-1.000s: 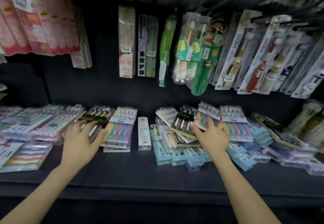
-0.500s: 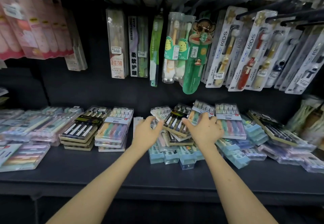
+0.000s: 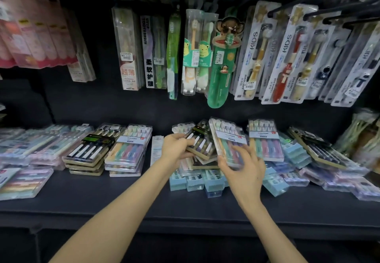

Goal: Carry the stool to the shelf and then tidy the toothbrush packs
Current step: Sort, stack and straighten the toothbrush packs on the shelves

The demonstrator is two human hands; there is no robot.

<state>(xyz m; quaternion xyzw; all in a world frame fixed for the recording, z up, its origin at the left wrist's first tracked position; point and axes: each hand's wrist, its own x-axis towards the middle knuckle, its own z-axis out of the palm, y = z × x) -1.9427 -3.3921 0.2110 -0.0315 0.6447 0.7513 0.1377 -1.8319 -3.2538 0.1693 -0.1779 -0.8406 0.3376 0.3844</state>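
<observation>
- The left hand [image 3: 176, 147] grips the near left edge of a black-and-gold toothbrush pack [image 3: 200, 145], which lies on top of a jumbled heap at the middle of the dark shelf [image 3: 185, 207].
- The right hand [image 3: 244, 170] pinches the near end of a pastel toothbrush pack [image 3: 228, 142], thumb under and fingers over, on the same heap on the shelf.
- Left of the shelf's middle sit two tidy stacks, one black-and-gold [image 3: 88, 155] and one pastel [image 3: 127, 153].
- Hanging kids' brushes [image 3: 253, 57] dangle above the shelf.

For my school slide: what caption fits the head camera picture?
Left hand grips a black toothbrush pack, right hand holds a pastel pack, above a messy pile on the dark shelf.
</observation>
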